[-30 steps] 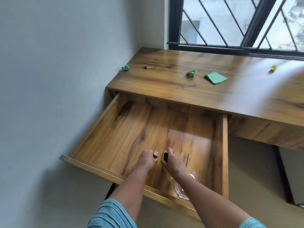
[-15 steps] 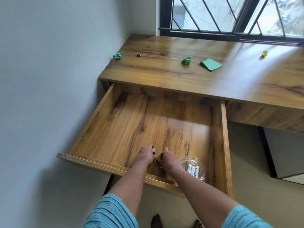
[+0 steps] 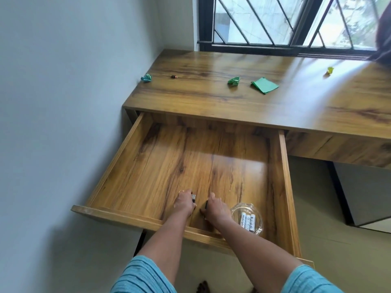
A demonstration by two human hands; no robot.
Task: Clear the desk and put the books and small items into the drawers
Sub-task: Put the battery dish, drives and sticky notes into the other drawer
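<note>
A small block [image 3: 193, 197] is being gripped in the left hand [image 3: 183, 203], a dark piece [image 3: 206, 205] in the right hand [image 3: 216, 210], low inside the drawer [image 3: 284, 187]. Both are best being released flat, clear of the glass dish [image 3: 259, 224] just right of that hand.

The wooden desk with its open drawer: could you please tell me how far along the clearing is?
Done: the wooden drawer is open, and a clear glass dish of white batteries sits inside. In hand: the left hand and right hand each grip a small dark item there. Remaining: a teal paper ball, small dark object, green paper ball, flat green paper square and yellow scrap on the wooden desk top.
</note>
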